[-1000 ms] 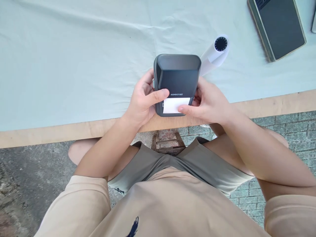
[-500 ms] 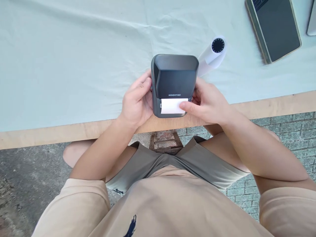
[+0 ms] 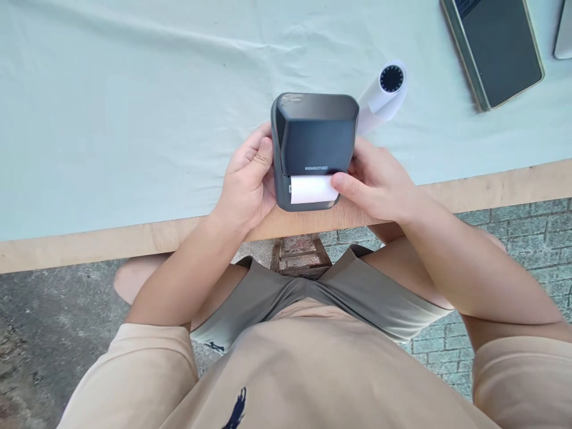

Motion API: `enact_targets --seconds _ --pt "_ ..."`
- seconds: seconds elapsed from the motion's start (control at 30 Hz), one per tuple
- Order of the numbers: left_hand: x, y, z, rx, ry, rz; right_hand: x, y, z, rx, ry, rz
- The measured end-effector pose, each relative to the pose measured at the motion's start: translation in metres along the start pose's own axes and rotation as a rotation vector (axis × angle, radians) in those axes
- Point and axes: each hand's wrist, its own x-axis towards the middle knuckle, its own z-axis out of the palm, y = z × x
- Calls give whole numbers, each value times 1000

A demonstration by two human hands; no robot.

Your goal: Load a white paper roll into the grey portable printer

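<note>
A dark grey label printer [image 3: 315,143] with NIIMBOT lettering is held between my two hands over the table's front edge. White label paper [image 3: 311,189] sticks out of the slot at its near end. My left hand [image 3: 248,179] grips the printer's left side, thumb along the edge and the other fingertips hidden by the body. On the opposite side my right hand [image 3: 378,179] is closed on the printer, its thumb at the right end of the paper strip. Behind the printer's right corner lies a white paper roll [image 3: 378,98] with a black toothed core, one end facing me.
A dark smartphone [image 3: 500,50] in a case lies at the far right of the pale cloth [image 3: 134,119]. Beyond it, a grey object [image 3: 565,36] is cut off by the frame. The table's bare wooden edge [image 3: 491,186] runs above my lap.
The printer has risen very slightly in view. My right thumb has shifted a little right and up along the paper strip. Both hands keep hold of the printer.
</note>
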Motion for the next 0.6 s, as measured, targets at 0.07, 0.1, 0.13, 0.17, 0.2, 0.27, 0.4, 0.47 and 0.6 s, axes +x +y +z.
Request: enact_targets --seconds 0.07,0.1,0.13,0.17,0.2,0.27,0.4,0.47,0.6 --pt "0 1 0 4 8 -2 2 -1 -2 25 -17 16" --pt "0 1 0 2 8 -1 2 -2 -4 25 -15 23" --pt "0 1 1 -2 8 0 2 -5 -5 12 4 23" --pt "0 1 1 -7 8 2 1 -9 -6 -16 38 15" --pt "0 1 1 -14 7 2 0 -13 -7 -52 86 1" --pt "0 1 3 -29 -1 3 -4 -22 -8 -110 210 -33" --pt "-1 2 4 -82 -27 16 -10 -36 -17 -161 508 -93" --pt "-1 1 4 -96 -41 17 -6 -36 -30 -190 551 -63" --pt "-1 0 2 -106 -60 34 10 -29 -60 -117 246 -15"
